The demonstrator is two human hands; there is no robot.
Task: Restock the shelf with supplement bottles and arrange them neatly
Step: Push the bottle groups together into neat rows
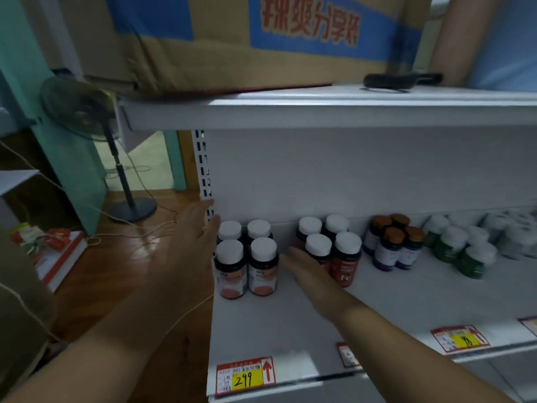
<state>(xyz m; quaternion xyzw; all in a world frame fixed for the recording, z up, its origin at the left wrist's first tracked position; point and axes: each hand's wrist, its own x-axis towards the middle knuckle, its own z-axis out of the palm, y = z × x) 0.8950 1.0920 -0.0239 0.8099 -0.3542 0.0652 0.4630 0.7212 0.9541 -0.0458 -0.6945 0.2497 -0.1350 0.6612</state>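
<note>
A white shelf (290,321) carries groups of supplement bottles. At its left end stands a block of white-capped bottles with orange labels (247,257). My left hand (186,245) lies flat with straight fingers against the left side of that block. My right hand (305,269) is also flat, in the gap between the orange-label block and a block of white-capped red-label bottles (331,251), its fingers touching the red-label bottles. Further right stand brown-capped purple-label bottles (392,242), then green bottles (459,251). Neither hand holds a bottle.
A cardboard box (247,39) sits on the upper shelf (319,109) overhead. Price tags (245,376) line the shelf's front edge. A standing fan (87,112), cables and a stack of red books (55,251) occupy the wooden floor at left. More white bottles (517,237) stand far right.
</note>
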